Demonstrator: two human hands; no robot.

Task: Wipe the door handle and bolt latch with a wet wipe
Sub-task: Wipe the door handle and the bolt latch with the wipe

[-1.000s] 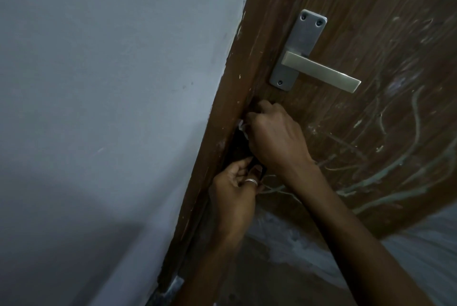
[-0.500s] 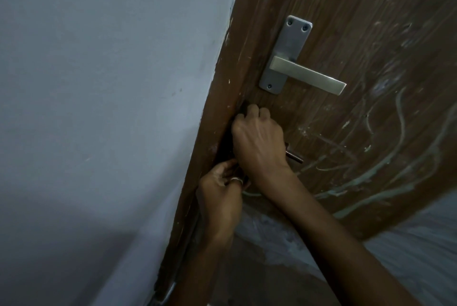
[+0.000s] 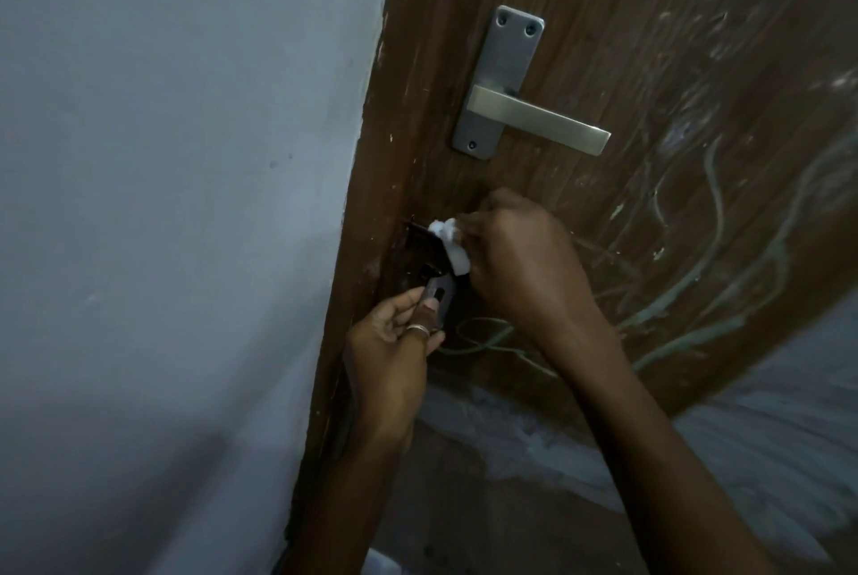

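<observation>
Head view, looking down along the brown wood-grain door (image 3: 603, 40), and both hands are in at the latch. The right hand (image 3: 524, 263) is curled closed around a crumpled white wet wipe (image 3: 448, 245), the wad poking out past its fingertips on the side toward the door's edge. That wipe is pressed against the dark metal bolt latch (image 3: 429, 249), which sits right at the fingertips of this hand, tight to the edge of the door beside the brown wooden frame (image 3: 371, 203).

Just below the right hand, the left hand (image 3: 394, 351) comes up from underneath. Its thumb and fingers are pinched shut on the grey metal lower piece of the latch, the part with a small slot in it (image 3: 438, 296). There's a silver ring (image 3: 418, 329) on one finger of this hand. The two hands sit close together, the left one just under the wipe.

Well above both hands, untouched, is the brushed silver lever door handle (image 3: 538, 119) on its tall rectangular screw plate, the lever pointing away from the door's edge.

Beyond the left hand, across the frame, runs the plain pale grey painted wall (image 3: 162, 203). On the far side of the right forearm, pale greenish scribbled lines (image 3: 715, 203) loop over the door's face.
</observation>
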